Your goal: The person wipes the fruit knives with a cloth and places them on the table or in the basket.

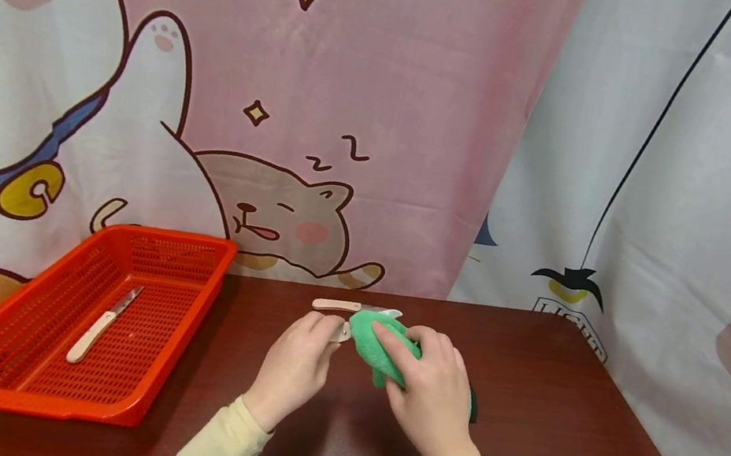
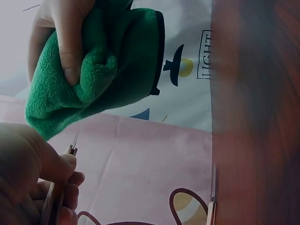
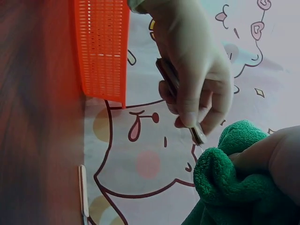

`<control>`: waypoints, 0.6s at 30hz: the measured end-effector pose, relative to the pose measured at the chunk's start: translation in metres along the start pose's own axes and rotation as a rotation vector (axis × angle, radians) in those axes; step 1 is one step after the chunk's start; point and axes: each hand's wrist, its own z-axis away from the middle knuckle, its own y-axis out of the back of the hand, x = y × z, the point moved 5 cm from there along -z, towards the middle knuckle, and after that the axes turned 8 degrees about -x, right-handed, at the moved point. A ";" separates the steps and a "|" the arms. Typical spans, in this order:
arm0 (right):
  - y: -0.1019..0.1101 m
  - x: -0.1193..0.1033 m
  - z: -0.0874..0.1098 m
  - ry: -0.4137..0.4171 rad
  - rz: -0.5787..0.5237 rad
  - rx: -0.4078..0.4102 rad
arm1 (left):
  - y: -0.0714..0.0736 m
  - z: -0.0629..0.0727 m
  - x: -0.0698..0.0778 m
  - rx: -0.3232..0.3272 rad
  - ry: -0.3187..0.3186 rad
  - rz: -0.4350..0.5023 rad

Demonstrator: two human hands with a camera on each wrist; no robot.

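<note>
My left hand grips a folding knife by its handle, fingers curled round it. Its thin blade points towards the green cloth, which hides the far part. My right hand holds that fuzzy, dark-edged cloth bunched between thumb and fingers, close beside the left hand. Whether the cloth touches the blade, I cannot tell. Just beyond both hands, a second knife with a pale handle lies unfolded on the table, its blade partly behind the cloth. A third knife lies unfolded in the orange basket.
The orange plastic basket with perforated walls stands on the left of the dark brown table. A printed curtain hangs along the table's back edge, and a white one along the right side.
</note>
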 end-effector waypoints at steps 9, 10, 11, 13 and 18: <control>-0.005 -0.004 0.002 -0.001 0.002 -0.041 | -0.001 0.000 0.005 0.000 -0.018 0.019; -0.006 -0.004 0.002 -0.003 0.002 -0.045 | -0.001 0.000 0.006 0.000 -0.020 0.020; -0.006 -0.004 0.002 -0.005 0.002 -0.047 | -0.002 0.001 0.006 -0.001 -0.021 0.022; -0.007 -0.004 0.002 -0.008 0.003 -0.052 | -0.002 0.001 0.007 -0.002 -0.023 0.023; -0.008 -0.003 0.003 -0.016 0.002 -0.054 | -0.002 0.000 0.008 0.004 -0.030 0.025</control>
